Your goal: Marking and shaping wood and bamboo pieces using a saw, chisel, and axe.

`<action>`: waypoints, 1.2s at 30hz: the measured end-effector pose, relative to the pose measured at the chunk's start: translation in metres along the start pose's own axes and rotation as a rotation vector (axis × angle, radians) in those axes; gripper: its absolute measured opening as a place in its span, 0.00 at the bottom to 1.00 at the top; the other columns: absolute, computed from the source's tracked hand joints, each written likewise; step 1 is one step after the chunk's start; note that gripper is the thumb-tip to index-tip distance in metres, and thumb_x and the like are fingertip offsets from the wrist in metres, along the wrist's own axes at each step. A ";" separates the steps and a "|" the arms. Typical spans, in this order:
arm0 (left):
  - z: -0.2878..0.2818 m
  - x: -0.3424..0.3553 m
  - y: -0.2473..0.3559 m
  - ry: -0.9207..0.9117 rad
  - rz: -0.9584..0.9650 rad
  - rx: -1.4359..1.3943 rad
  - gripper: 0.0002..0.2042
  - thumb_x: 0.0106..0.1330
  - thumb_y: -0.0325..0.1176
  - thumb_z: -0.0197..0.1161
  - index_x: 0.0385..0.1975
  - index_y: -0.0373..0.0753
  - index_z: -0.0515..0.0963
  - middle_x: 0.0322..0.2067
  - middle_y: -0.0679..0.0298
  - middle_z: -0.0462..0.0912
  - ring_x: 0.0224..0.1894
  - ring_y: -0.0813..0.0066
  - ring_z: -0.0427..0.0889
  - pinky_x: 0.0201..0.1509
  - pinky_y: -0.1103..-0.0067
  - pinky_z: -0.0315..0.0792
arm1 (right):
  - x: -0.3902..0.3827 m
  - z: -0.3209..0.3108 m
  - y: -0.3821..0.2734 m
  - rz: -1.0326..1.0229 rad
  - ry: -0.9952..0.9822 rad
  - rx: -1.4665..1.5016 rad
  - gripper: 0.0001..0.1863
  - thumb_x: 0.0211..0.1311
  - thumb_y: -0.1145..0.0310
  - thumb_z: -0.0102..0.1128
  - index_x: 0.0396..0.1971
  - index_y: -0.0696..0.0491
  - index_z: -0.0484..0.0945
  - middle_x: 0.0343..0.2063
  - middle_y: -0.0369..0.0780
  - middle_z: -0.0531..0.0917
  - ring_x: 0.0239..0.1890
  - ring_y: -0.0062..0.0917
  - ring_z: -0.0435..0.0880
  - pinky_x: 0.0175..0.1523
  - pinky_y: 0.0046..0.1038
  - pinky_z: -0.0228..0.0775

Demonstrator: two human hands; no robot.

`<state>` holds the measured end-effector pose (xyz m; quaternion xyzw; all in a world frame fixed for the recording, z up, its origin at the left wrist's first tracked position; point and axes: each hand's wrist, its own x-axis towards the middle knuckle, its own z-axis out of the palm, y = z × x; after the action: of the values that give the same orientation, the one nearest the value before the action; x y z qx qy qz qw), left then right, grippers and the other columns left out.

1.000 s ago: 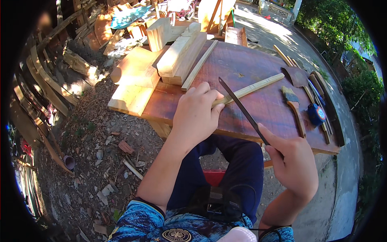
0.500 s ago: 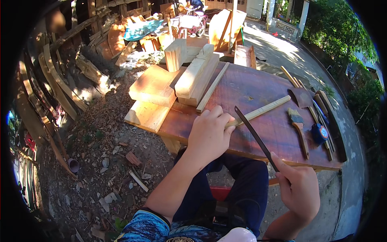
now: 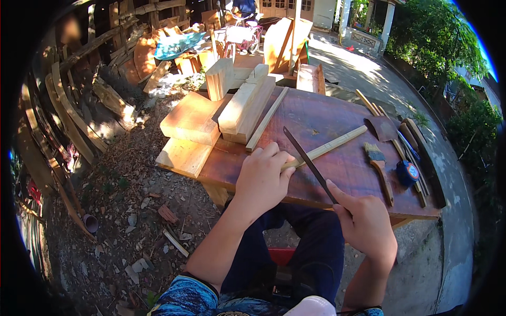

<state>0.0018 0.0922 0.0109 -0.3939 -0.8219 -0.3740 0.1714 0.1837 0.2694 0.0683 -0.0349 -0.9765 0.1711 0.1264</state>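
My left hand (image 3: 261, 184) is closed on a thin pale wooden strip (image 3: 337, 139), pressing it on the dark wooden table (image 3: 324, 174) near its front edge. My right hand (image 3: 363, 221) grips a long, narrow dark blade (image 3: 308, 163), perhaps a file, which lies diagonally across the strip just right of my left fingers. A paintbrush (image 3: 383, 171) and a blue tape measure (image 3: 407, 173) lie to the right of the blade. Another thin strip (image 3: 266, 118) lies beside stacked wooden blocks (image 3: 245, 108) at the table's left.
Square boards (image 3: 190, 118) sit on the left corner. Several sticks (image 3: 410, 152), a broad dark blade (image 3: 380, 127) and a long dark bar (image 3: 432, 174) line the right side. Scrap wood (image 3: 79, 116) surrounds the left yard. A person (image 3: 243, 7) stands behind a pink bicycle (image 3: 253, 34) at the back.
My right hand and the dark blade have moved up and to the left relative to the table, along the blade's length. My left hand stays on the strip. The view has shifted somewhat.
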 end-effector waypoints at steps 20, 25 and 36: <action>-0.003 -0.003 0.002 0.046 0.010 0.008 0.07 0.63 0.32 0.70 0.39 0.41 0.84 0.34 0.59 0.77 0.41 0.53 0.80 0.46 0.63 0.75 | 0.002 0.016 0.001 -0.029 0.066 0.105 0.29 0.62 0.73 0.65 0.66 0.47 0.78 0.33 0.47 0.86 0.36 0.48 0.85 0.41 0.44 0.77; -0.003 -0.004 0.001 0.041 0.010 0.005 0.07 0.63 0.32 0.70 0.39 0.41 0.84 0.34 0.59 0.77 0.41 0.54 0.80 0.47 0.63 0.75 | 0.001 0.014 0.000 -0.059 0.059 0.116 0.31 0.60 0.74 0.66 0.66 0.47 0.77 0.36 0.47 0.85 0.37 0.48 0.85 0.42 0.43 0.77; -0.002 -0.005 0.002 0.065 0.003 0.028 0.07 0.63 0.32 0.70 0.38 0.41 0.84 0.35 0.60 0.78 0.41 0.54 0.80 0.47 0.63 0.75 | 0.000 0.024 0.011 -0.010 0.098 0.354 0.34 0.56 0.82 0.67 0.66 0.53 0.78 0.28 0.46 0.82 0.24 0.33 0.80 0.33 0.30 0.73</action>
<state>0.0068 0.0888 0.0102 -0.3804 -0.8205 -0.3749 0.2039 0.1774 0.2725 0.0429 -0.0156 -0.9240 0.3377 0.1787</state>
